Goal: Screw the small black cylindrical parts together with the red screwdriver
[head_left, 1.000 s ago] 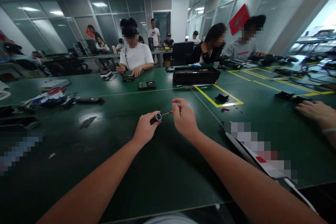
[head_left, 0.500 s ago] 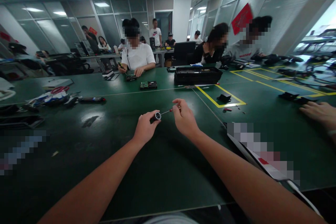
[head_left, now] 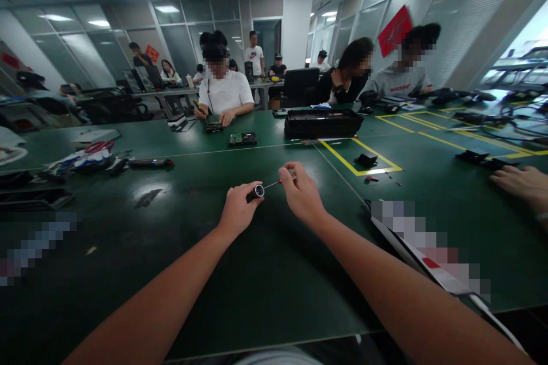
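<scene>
Above the green table, my left hand (head_left: 238,208) is closed around a short black cylinder (head_left: 258,191) whose round, silver-rimmed end faces me. Most of its body is hidden by my fingers. My right hand (head_left: 305,194) pinches a small screwdriver (head_left: 271,185) with a thin metal shaft and a red part near the fingers. The shaft points left, and its tip meets the silver-rimmed end. Whether the tip sits on a screw is too small to tell. Much of the handle lies behind my fingers.
On the green table (head_left: 240,302), a black tray (head_left: 323,124) and a circuit board (head_left: 242,139) stand farther back. A dark tool (head_left: 150,163) lies left. A covered flat device (head_left: 423,259) with a white cable is by my right forearm. Another person's hand (head_left: 520,185) rests far right.
My right fingers have shifted slightly around the screwdriver handle. The cylinder sits a touch lower and to the right; both hands keep their hold.
</scene>
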`<state>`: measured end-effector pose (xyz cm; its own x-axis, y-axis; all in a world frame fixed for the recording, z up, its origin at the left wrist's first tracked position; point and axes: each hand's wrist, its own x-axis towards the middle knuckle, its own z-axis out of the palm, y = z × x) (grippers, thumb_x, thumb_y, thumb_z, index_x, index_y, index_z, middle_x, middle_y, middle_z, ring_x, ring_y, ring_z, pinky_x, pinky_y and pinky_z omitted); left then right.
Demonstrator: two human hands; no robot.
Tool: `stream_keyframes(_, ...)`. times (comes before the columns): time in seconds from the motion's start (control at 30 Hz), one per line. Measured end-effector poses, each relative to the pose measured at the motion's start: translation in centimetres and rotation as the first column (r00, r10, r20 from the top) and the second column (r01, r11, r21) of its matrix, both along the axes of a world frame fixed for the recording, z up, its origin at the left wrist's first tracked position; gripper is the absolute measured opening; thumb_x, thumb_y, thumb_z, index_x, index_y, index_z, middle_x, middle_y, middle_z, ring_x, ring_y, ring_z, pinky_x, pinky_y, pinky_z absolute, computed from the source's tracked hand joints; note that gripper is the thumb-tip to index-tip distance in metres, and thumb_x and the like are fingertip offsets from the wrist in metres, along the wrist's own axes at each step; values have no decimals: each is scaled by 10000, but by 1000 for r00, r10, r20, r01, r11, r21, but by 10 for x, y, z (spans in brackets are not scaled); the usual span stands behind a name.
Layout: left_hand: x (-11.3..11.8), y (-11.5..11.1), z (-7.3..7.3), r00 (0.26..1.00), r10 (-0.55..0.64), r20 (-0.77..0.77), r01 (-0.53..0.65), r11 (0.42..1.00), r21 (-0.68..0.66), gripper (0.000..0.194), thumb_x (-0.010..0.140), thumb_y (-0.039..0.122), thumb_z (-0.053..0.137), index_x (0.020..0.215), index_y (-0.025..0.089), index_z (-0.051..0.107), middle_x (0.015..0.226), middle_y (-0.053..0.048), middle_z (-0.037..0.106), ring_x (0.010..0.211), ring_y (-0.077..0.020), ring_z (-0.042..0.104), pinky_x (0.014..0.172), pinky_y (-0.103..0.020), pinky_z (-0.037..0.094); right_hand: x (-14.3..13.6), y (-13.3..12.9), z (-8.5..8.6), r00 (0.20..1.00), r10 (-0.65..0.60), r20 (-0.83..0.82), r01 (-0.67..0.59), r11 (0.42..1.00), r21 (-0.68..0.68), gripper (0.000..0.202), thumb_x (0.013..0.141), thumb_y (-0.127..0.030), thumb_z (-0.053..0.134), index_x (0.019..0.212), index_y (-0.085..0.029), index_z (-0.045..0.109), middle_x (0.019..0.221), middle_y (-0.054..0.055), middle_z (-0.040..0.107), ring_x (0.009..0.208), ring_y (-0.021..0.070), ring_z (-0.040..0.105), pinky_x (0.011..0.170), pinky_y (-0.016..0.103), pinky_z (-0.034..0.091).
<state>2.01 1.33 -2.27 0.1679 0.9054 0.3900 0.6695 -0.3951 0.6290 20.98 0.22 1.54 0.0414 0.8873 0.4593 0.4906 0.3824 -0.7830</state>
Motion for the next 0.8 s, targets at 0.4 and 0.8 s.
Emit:
stream_keyframes(0.4, 6, -8, 13, 992, -59, -110, 66, 996, 63, 381, 923, 163, 653, 1283, 288, 648, 1269, -34, 679, 1201, -253, 581, 1124, -505, 366, 1, 20, -12, 768, -58, -638, -35, 991, -132, 270, 947, -453, 496, 832, -228, 592, 698, 4, 597, 626, 166, 554, 620, 324, 485)
stream_keyframes(0.8, 3, -2, 8, 983, -26, -183, 22, 1000, -22, 381, 932, 195, 648, 1295, 310, 638, 1270, -42, 667, 1204, -276, 564, 1172, -626, 268, 2, 18, -16, 906, -125, -405, 119, 992, -40, 284, 986, -463, 440, 875, -238, 574, 747, 0, 595, 692, 186, 562, 665, 349, 438)
